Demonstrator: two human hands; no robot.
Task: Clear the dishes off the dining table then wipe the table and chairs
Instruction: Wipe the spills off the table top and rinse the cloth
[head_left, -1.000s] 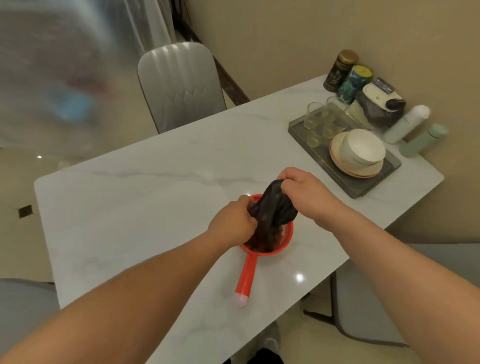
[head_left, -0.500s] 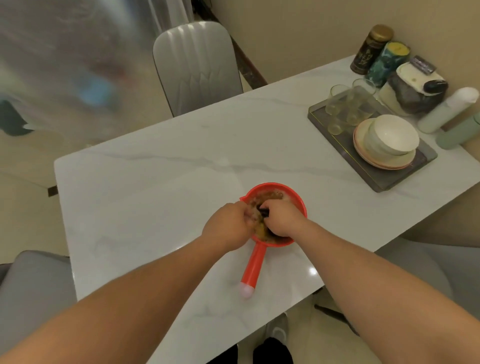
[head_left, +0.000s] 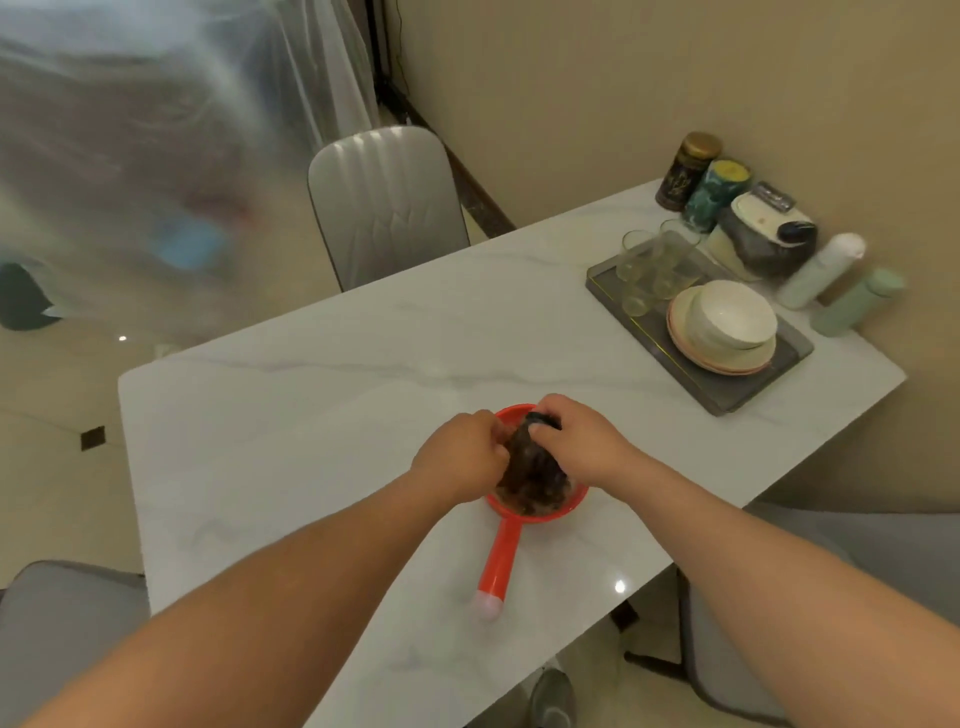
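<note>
Both hands (head_left: 524, 447) around dark cloth (head_left: 530, 470) over red ladle (head_left: 506, 551)

white marble table (head_left: 291, 415): red scoop (head_left: 506, 551), grey tray (head_left: 748, 392), two tins (head_left: 704, 179), two bottles (head_left: 841, 286).

A dark, wet-looking cloth (head_left: 530, 470) is bunched up over a red plastic scoop (head_left: 540, 506) with a long handle that points toward the near edge of the white marble table (head_left: 311, 415). The left hand (head_left: 460, 457) and the right hand (head_left: 582, 447) both grip the cloth, one on each side. Far right on the table, a grey tray (head_left: 748, 389) holds several clear glasses (head_left: 649, 270) and a white bowl (head_left: 732, 314) on stacked plates (head_left: 727, 364). A grey chair (head_left: 384, 208) stands at the far side; its surface looks dry, but this is hard to judge.
</note>
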